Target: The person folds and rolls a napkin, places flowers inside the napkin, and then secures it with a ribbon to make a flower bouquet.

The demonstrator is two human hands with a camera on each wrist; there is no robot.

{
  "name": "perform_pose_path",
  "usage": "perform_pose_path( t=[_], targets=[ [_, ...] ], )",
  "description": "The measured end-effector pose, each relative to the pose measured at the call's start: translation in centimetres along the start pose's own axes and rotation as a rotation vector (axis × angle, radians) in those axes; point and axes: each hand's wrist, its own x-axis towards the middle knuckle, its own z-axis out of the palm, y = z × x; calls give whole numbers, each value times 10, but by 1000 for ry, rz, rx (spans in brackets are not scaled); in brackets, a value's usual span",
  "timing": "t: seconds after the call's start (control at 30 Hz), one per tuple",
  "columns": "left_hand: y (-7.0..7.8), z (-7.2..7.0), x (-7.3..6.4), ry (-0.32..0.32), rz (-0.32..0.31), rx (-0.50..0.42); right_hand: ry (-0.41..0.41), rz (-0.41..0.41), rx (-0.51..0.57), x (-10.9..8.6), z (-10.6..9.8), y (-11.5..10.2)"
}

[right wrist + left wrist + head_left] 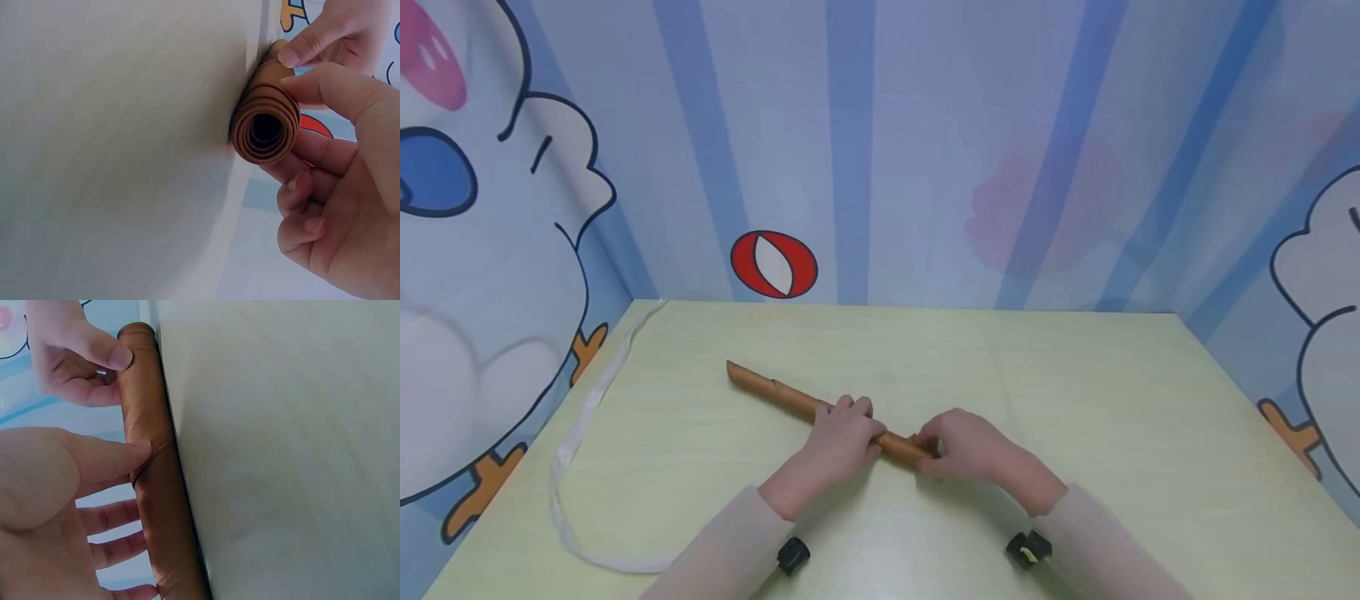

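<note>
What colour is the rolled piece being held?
The rolled piece is brown; the left wrist view shows it best.

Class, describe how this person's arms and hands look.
The left hand and right hand are bare, without gloves. A plain, pale beige fabric sleeve covers each forearm, ending near the wrist. Beside each sleeve shows a small, blocky black device; the right one bears a yellow mark.

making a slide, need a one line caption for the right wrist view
A brown roll seen end-on, coiled layers showing, gripped by the right hand, the left hand farther back.
</note>
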Motion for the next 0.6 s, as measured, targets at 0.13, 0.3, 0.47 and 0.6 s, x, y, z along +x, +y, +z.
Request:
perform_pose_path(
  t=[0.13,0.3,0.47,0.6],
  targets=[
    [0,1,-3,-23,13,-7,-10,15,19,-7,1,-2],
    [1,-1,-5,-78,47,37,-4,-4,0,-14,4,-7],
    [2,-5,-3,-129,59,66,78,-57,-111,-18,7,-11],
    [2,-7,-1,-142,38,48,129,-66,-174,-18,9,-14]
  ],
)
